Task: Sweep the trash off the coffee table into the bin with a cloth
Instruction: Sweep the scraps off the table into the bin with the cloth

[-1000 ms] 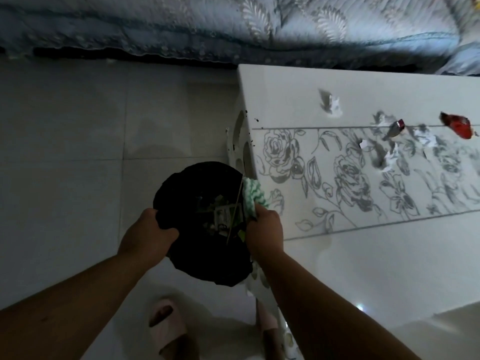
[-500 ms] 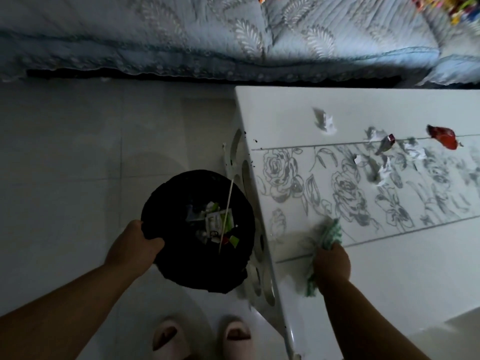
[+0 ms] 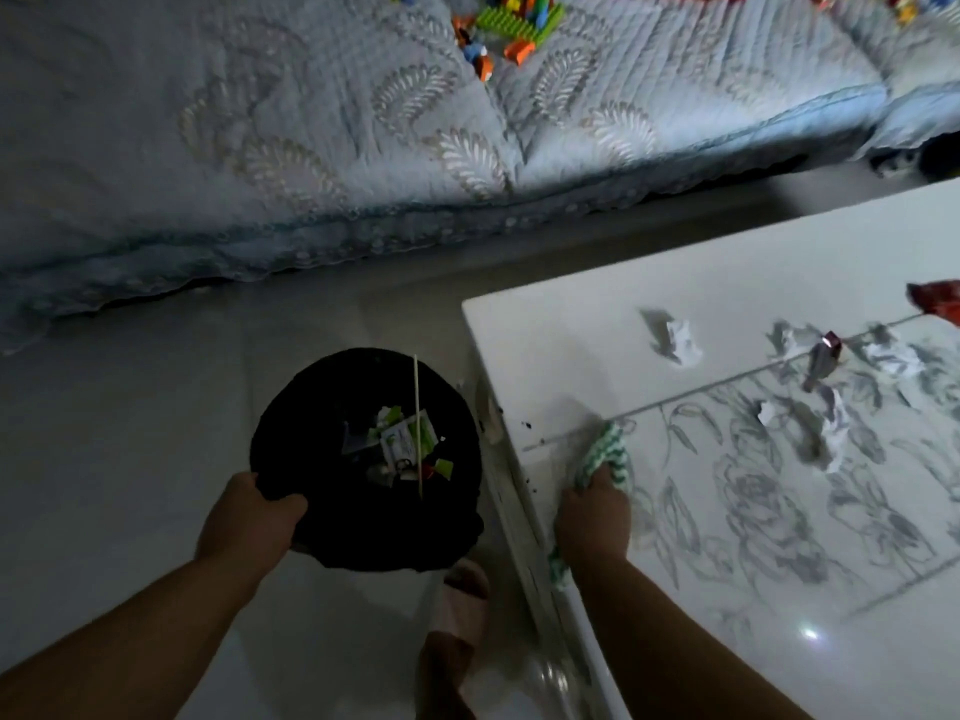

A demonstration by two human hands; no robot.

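At lower centre, the cloth (image 3: 605, 454) is gripped by the right hand (image 3: 592, 517) on the coffee table (image 3: 727, 267); the bin (image 3: 395, 537) is held at its rim by the left hand (image 3: 244, 517). Paper scraps (image 3: 678, 343), at right, should be dragged binward under flat pressure.

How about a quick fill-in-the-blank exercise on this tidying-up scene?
1. The left hand grips the rim of the bin, which is ____ in colour.
2. The right hand holds a white cloth with ____ stripes on the coffee table.
3. The long thin stick lies inside the ____.
4. Crumpled paper scraps lie on the coffee table to the cloth's ____.

Missing words: black; green; bin; right.
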